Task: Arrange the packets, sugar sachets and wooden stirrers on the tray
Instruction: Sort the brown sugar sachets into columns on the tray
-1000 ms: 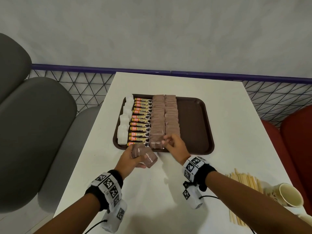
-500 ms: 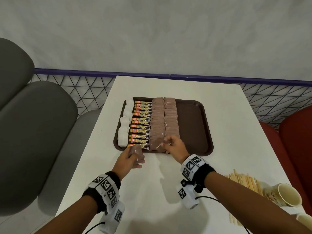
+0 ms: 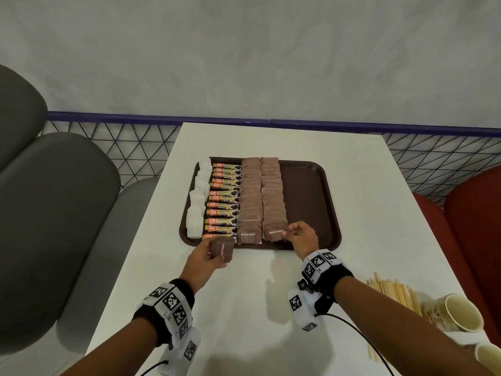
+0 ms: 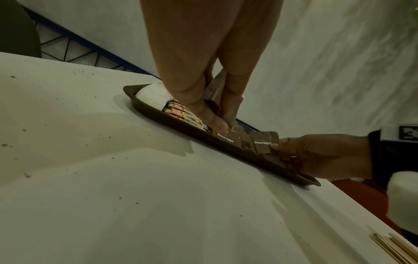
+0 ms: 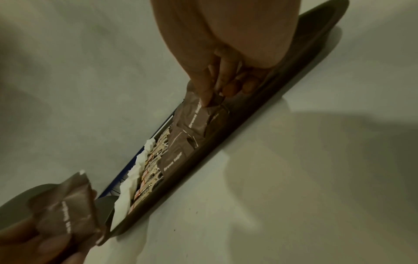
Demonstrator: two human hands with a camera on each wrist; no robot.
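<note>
A dark brown tray [image 3: 311, 202] on the white table carries a column of white sachets [image 3: 199, 202], a column of coffee granule packets [image 3: 223, 202] and two columns of brown sugar sachets [image 3: 261, 196]. My left hand [image 3: 206, 256] grips a small stack of brown sugar sachets [image 3: 222, 248] just in front of the tray's near edge. My right hand [image 3: 299, 236] pinches the nearest brown sugar sachet [image 3: 275, 232] of the right column, at the tray's near rim; the pinched sachet [image 5: 199, 112] also shows in the right wrist view. Wooden stirrers [image 3: 393, 291] lie on the table at the right.
Two paper cups [image 3: 458, 316] stand by the stirrers at the table's right edge. Grey seats [image 3: 54, 213] stand to the left, red seats [image 3: 474, 218] to the right. A mesh rail [image 3: 135, 142] and a wall close off the far side.
My right hand has moved right from the left brown column to the near end of the right column with a sachet. My left hand's stack has turned and stayed near the tray's front edge.
</note>
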